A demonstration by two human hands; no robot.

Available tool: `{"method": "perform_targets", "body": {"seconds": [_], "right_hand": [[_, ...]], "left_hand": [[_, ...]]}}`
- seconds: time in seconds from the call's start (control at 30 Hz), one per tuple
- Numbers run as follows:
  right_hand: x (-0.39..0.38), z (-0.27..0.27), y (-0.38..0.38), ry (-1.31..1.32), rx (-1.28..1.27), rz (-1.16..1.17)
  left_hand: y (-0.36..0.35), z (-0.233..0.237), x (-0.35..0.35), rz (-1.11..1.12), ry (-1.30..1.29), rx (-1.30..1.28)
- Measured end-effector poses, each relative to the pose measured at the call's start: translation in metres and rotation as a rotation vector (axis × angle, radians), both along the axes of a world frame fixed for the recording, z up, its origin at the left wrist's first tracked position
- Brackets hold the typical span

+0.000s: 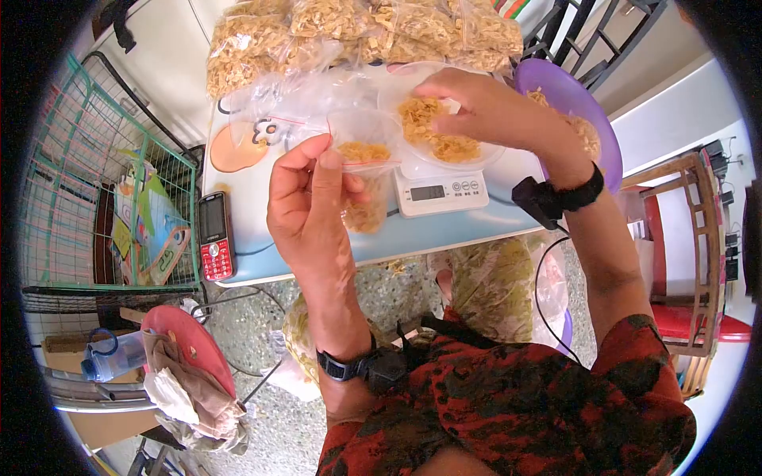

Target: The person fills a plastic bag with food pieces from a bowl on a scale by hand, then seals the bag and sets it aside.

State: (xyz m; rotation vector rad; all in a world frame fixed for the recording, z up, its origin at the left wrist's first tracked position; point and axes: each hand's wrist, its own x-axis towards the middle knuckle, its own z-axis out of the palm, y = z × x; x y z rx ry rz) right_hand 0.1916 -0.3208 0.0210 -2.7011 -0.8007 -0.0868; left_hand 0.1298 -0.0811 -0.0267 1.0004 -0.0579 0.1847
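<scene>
Two bare hands are working over a blue-and-white printed worktop [274,258], the left hand [305,208] closing thumb and fingers on a clear plastic zip bag with a red seal line [365,213]. Golden-brown dried flakes are filling the lower part of this bag, which is hanging with its long axis running roughly from the seal line toward the worktop's near edge. Directly to its right, a shallow clear plastic bowl [490,157] is sitting on a white digital kitchen scale [444,205], holding more flakes [456,149]. The right hand [486,113] is reaching over the bowl from the right, thumb and fingers curving apart above the flakes; whether the fingertips are touching any, I cannot tell.

The bag is lying nearer the left hand and the bowl nearer the right, with only a narrow gap separating them. Plump clear bags of pale flakes [333,32] are crowding the far edge, and a round purple plastic basin [548,73] is hemming in the right side. Open room is showing on the left, between the left hand and a red-and-black keypad phone [216,246] resting near the worktop's corner.
</scene>
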Motion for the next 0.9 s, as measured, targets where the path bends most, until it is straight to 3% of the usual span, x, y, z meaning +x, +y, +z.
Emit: {"method": "perform_targets", "body": {"seconds": [0.03,0.33,0.43,0.53,0.73,0.83,0.9], "right_hand": [[0.002,-0.008,0.001,-0.122,-0.004,0.072],[0.015,-0.024,0.009,0.067,-0.209,-0.132],[0.014,-0.025,-0.002,-0.037,-0.072,-0.074],[0.005,-0.012,-0.009,0.042,0.121,-0.205],[-0.003,-0.002,-0.022,0.377,0.739,-0.348],[-0.003,-0.008,-0.026,0.51,1.168,-0.323],[-0.003,-0.004,-0.026,0.579,1.293,-0.314]], "left_hand": [[0.0,0.0,0.0,0.005,-0.001,0.007],[-0.001,-0.001,0.003,0.009,0.01,0.016],[-0.001,-0.001,0.003,0.006,-0.002,0.006],[0.001,-0.002,0.002,0.013,-0.004,0.007],[0.0,-0.001,0.001,0.017,-0.015,0.02],[0.0,-0.001,0.001,0.018,-0.013,0.019],[0.0,-0.001,0.0,0.018,-0.013,0.019]]}}
